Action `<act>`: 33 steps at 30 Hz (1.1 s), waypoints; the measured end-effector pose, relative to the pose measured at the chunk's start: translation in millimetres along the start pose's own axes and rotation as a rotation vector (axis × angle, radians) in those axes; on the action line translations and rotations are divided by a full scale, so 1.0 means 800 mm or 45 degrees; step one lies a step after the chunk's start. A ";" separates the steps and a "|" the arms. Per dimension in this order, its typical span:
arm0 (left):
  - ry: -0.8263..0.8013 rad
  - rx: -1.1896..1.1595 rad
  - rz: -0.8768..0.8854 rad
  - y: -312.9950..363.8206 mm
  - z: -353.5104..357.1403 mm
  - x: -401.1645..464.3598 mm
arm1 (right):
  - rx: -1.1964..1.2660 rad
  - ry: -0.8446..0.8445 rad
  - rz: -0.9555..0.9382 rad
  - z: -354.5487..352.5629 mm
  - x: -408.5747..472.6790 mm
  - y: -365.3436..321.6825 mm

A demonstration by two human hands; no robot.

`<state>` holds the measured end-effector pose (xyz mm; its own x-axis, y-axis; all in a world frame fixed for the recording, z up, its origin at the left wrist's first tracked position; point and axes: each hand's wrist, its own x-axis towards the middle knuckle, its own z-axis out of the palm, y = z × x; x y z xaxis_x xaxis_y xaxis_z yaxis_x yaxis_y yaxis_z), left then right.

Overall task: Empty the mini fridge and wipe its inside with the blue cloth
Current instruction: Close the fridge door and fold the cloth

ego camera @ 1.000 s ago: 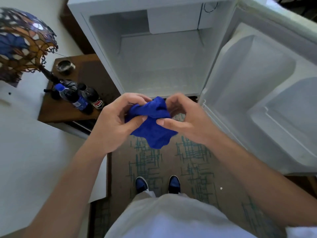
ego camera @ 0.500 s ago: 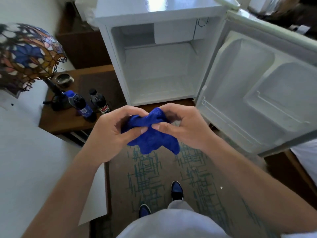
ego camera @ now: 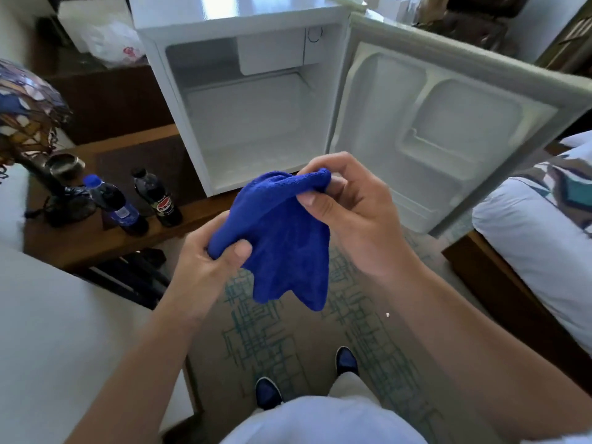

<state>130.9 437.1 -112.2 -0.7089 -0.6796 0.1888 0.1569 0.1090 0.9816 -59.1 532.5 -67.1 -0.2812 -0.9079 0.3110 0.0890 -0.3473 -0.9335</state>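
Observation:
The white mini fridge (ego camera: 179, 100) stands ahead on a low wooden table, its door (ego camera: 448, 129) swung wide to the right. Nothing is inside its compartment. In front of the fridge I hold the blue cloth (ego camera: 285, 238) with both hands. My left hand (ego camera: 208, 267) grips its lower left part between thumb and fingers. My right hand (ego camera: 355, 213) pinches its upper edge, and the rest of the cloth hangs down between them. Two dark drink bottles (ego camera: 118, 203) stand on the table to the left of the fridge.
A stained-glass lamp (ego camera: 25, 110) and a small metal bowl (ego camera: 64, 163) stand on the low wooden table (ego camera: 80, 241) at left. White bedding lies at the lower left, and a bed (ego camera: 531, 238) at right. A white plastic bag (ego camera: 112, 40) lies behind the fridge. Patterned carpet (ego camera: 262, 341) is underfoot.
The view has pulled back from the fridge. My hands have moved apart, spreading the bunched cloth so it hangs open between them.

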 end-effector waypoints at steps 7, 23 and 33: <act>0.082 0.002 0.110 0.030 0.058 0.022 | -0.189 0.242 -0.021 -0.053 -0.040 -0.034; 0.124 -0.178 0.095 0.028 0.323 0.059 | -1.044 0.341 -0.127 -0.315 -0.139 -0.133; 0.266 -0.263 -0.110 0.021 0.372 0.040 | -1.663 0.397 -0.077 -0.470 -0.085 -0.140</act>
<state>-93.2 633.1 -80.6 -0.5722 -0.8168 0.0740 0.2542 -0.0909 0.9629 -409.4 721.7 -50.9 -0.4725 -0.7474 0.4671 -0.8517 0.2510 -0.4599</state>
